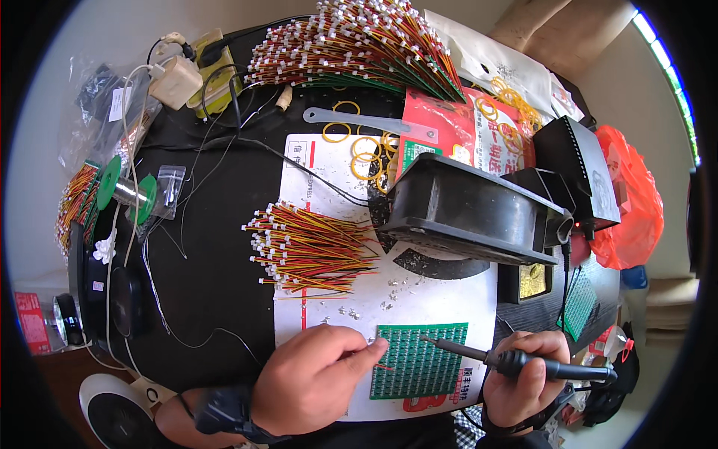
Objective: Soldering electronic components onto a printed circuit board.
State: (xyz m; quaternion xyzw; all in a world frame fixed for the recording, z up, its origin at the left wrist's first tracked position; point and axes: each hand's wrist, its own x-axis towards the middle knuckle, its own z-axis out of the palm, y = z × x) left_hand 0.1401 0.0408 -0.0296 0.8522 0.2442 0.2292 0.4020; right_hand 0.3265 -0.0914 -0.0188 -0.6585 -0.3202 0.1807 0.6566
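A green circuit board [417, 361] with rows of small pads lies on white printed paper in front of me. My left hand [318, 378] is closed in a pinch at the board's left edge. From its fingertips a thin reddish wire [384, 367] sticks out over the board; the rest of the wire is hidden by the hand. My right hand [527, 374] grips a black soldering iron [516, 364], its tip above the board's upper middle. Beyond my left hand lies a bundle of red, yellow and black wires [318, 247] with white connectors.
A black fan [464, 209] stands behind the board, next to a yellow tip cleaner [533, 281]. Solder spools [111, 183] stand at the left among loose cables. A large pile of wired boards [351, 52] lies at the back. Yellow rubber bands [366, 166] and solder bits are scattered about.
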